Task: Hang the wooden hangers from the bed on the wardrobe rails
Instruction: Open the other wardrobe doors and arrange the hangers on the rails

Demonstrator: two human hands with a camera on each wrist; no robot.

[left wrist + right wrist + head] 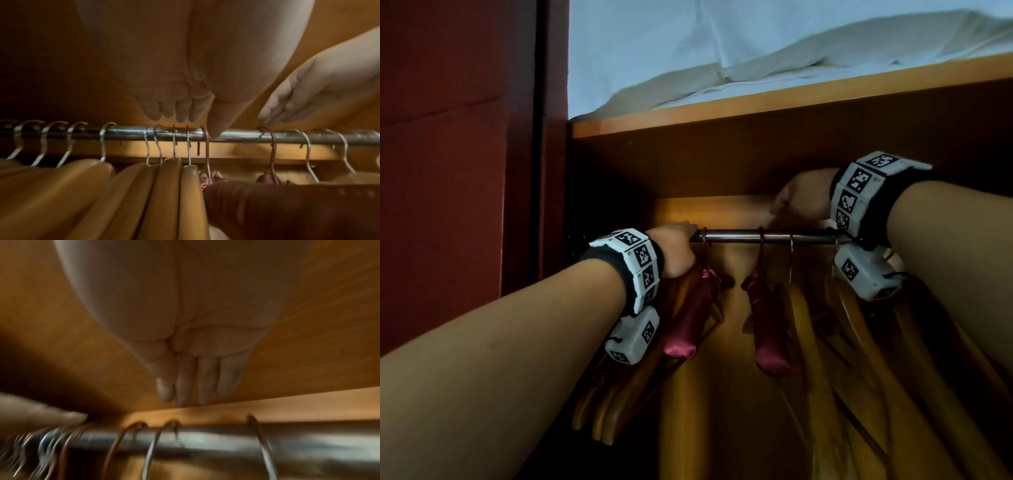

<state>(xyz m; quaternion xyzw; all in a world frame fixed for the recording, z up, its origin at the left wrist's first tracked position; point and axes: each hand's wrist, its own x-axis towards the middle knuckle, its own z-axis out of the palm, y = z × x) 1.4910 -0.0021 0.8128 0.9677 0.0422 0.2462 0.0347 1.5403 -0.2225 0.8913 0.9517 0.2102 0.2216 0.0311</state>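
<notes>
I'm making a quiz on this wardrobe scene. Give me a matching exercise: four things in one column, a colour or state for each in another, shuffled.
Things:
1. rail
2. padded hangers
3. left hand
4. right hand

States:
A. dark red satin
B. shiny metal
C. fingers straight, above the rail
D. thumb on the rail, beside wooden hangers

Pairs: 1-B, 2-A, 3-D, 4-C

I count one metal rail (236, 135) and two hands on my feed. Along that rail hang two burgundy padded hangers (767, 329); left of them I make out nine wooden hangers (164, 194), right of them at least two.
</notes>
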